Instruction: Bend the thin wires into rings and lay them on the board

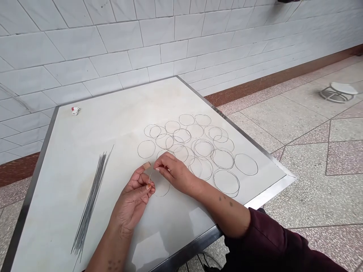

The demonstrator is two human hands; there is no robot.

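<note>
A thin wire (169, 187), bent into a curve, hangs between my two hands over the table. My left hand (136, 196) pinches it between thumb and fingers, with a tan band round one raised fingertip. Just to the right, the fingertips of my right hand (176, 172) are pressed together near the wire's upper part. Beyond and right of my hands lie several thin wire rings (246, 154), many overlapping. To the left rests a bundle of straight wires (90, 204), slanting away from me.
The white table (113, 117) has a metal edge and stands by a tiled wall (121, 41). Small red and white items (75, 110) lie at its far left corner. A round white stool (340, 91) stands on the floor at the right.
</note>
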